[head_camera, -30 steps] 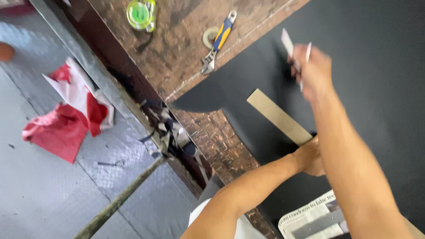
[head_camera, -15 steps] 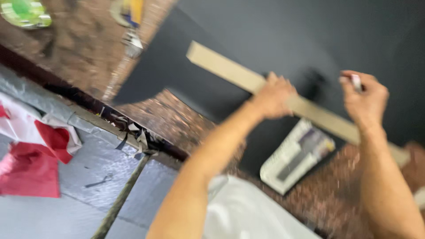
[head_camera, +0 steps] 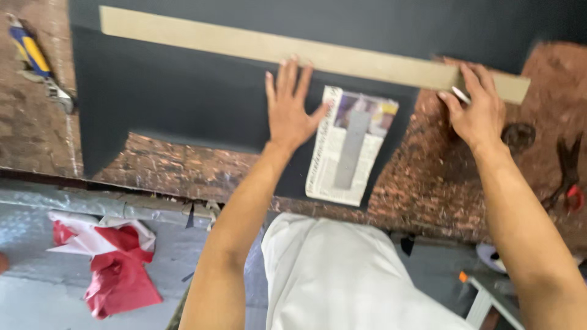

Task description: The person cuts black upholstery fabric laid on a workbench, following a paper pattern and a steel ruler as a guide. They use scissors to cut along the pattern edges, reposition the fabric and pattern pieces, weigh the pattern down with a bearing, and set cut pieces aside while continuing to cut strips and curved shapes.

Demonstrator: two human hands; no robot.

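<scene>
- Left hand [head_camera: 287, 110] lies flat, fingers spread, on one black sheet [head_camera: 183, 98], fingertips touching one long cardboard strip [head_camera: 275, 49].
- Right hand [head_camera: 477, 113] pinches one white marker [head_camera: 460, 95] against the strip's right end, near the counter [head_camera: 416, 189] edge.

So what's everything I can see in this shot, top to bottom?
dark sheet: one, black, spread across the worktop
long strip: one, tan, flat on the sheet, running left to right
newspaper piece: one, printed, on the sheet's lower edge
worktop: one, reddish-brown and speckled
wrench: one, blue and yellow handle, far left on the worktop
pliers: one, dark with a red grip, far right
cloth: one, red and white, crumpled on the grey floor at left
left hand: flat on the sheet, fingertips at the strip
right hand: on the strip's right end, holding a small white marker
</scene>
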